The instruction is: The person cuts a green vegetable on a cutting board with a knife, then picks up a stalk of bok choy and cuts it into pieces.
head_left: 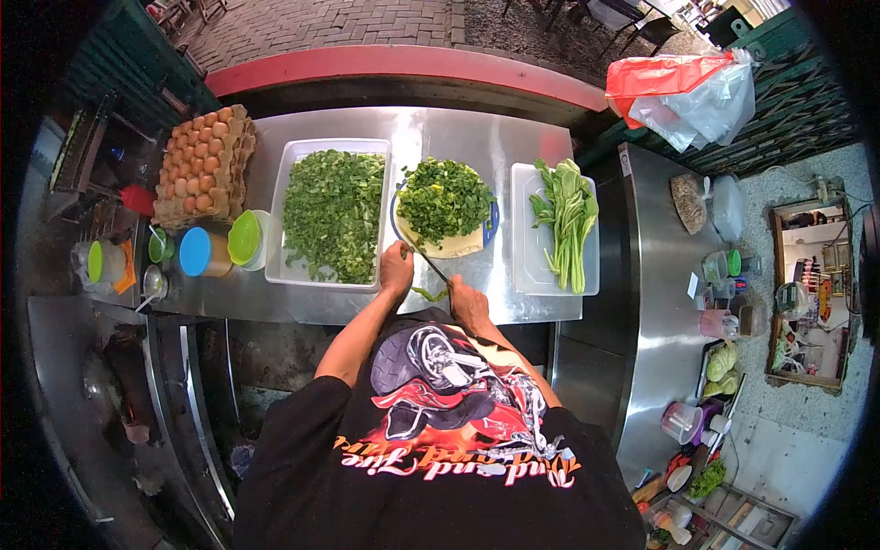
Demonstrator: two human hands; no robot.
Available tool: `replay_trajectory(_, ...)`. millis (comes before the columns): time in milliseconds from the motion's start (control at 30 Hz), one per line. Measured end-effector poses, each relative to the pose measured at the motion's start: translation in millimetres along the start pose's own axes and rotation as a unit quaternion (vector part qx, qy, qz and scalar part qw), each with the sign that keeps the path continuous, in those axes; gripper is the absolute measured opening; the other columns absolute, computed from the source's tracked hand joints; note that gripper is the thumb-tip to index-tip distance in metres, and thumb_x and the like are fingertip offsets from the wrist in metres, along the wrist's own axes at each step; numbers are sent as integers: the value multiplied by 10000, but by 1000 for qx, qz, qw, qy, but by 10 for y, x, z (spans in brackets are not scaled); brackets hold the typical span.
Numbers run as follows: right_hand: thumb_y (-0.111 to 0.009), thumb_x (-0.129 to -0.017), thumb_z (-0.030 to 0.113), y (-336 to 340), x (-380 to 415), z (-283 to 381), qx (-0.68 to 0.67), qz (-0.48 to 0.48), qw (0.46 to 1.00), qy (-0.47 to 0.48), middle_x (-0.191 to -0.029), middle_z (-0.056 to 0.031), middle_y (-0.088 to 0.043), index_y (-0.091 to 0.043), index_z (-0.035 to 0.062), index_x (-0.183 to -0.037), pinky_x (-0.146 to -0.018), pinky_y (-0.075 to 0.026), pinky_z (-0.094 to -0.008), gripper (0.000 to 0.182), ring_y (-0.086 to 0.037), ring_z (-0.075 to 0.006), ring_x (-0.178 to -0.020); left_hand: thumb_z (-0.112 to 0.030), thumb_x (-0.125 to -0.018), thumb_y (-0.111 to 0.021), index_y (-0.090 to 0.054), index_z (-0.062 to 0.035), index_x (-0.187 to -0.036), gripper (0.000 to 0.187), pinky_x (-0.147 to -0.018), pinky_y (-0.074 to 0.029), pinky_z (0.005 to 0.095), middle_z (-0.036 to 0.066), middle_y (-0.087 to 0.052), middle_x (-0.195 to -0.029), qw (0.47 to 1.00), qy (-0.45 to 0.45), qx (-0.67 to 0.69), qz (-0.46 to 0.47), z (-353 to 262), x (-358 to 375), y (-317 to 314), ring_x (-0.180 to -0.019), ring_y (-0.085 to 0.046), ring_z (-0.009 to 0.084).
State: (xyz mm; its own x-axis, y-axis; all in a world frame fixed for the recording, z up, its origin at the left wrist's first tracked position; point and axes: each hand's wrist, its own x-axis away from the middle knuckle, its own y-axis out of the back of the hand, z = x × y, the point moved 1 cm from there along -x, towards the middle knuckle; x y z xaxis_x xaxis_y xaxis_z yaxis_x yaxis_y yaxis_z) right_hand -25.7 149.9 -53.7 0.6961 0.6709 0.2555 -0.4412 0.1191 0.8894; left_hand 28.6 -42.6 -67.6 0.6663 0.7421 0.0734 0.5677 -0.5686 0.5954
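Nearest, the right hand (469,305) grips a knife (431,264) and the left hand (396,270) closes on a green scrap (429,294) at the table (500,147) edge. Beyond, chopped greens (444,199) heap the chopping board (456,245); clearing them seems next.

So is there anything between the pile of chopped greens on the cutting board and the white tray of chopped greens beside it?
Nothing visible. The chopped pile sits on the round cutting board, and only bare steel counter separates it from the white tray. The left hand and right hand, with the knife, are at the board's near edge.
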Motion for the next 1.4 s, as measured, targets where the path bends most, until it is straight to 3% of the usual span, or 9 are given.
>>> replay_trajectory(200, -407, -947, 201, 89, 49, -2, -35, -43, 998, 3, -732, -242, -632, -440, 53, -953, -591, -458, -582, 151, -616, -473, -680, -117, -809, -655, -636, -14, -871, 121, -748, -483, 404, 179, -656, -878, 996, -6, 93, 1, 32, 20, -6, -843, -630, 343)
replay_trajectory(433, -457, -950, 230, 156, 72, 74, -65, -56, 995, 43, -710, -241, -622, -439, 44, -931, -567, -448, -572, 187, -607, -463, -665, -95, -777, -672, -654, -1, -836, 112, -729, -483, 383, 161, -664, -842, 998, -4, 48, -27, -2, 3, -24, -799, -644, 299)
replay_trajectory(500, -468, -943, 230, 144, 68, 75, -66, -32, 996, 42, -705, -240, -622, -448, 50, -939, -571, -449, -569, 181, -608, -461, -672, -114, -773, -683, -657, -19, -844, 122, -745, -479, 405, 168, -664, -863, 998, 10, 55, -14, 35, -9, -50, -833, -636, 329)
replay_trajectory(600, -483, -935, 232, 158, 65, 74, -72, -6, 997, 35, -699, -242, -621, -458, 64, -957, -576, -447, -573, 171, -606, -467, -675, -98, -758, -687, -648, -10, -831, 121, -703, -487, 382, 154, -666, -826, 998, 8, 55, -26, 65, -16, -81, -768, -648, 296)
replay_trajectory(1033, -474, -932, 257, 216, 57, 71, -85, 37, 995, 23, -715, -292, -611, -463, 68, -1005, -626, -446, -585, 203, -588, -511, -689, -68, -746, -638, -654, -7, -859, 129, -736, -502, 381, 170, -666, -847, 999, -19, 42, -26, 40, 8, -33, -806, -655, 311)
replay_trajectory(1400, -496, -922, 251, 469, 76, 141, -60, 62, 996, 16, -723, -289, -613, -468, 65, -1017, -622, -445, -584, 211, -596, -494, -702, -126, -763, -680, -661, 10, -864, 170, -734, -496, 388, 182, -669, -861, 997, 28, 62, -25, 70, 8, -77, -824, -657, 320)
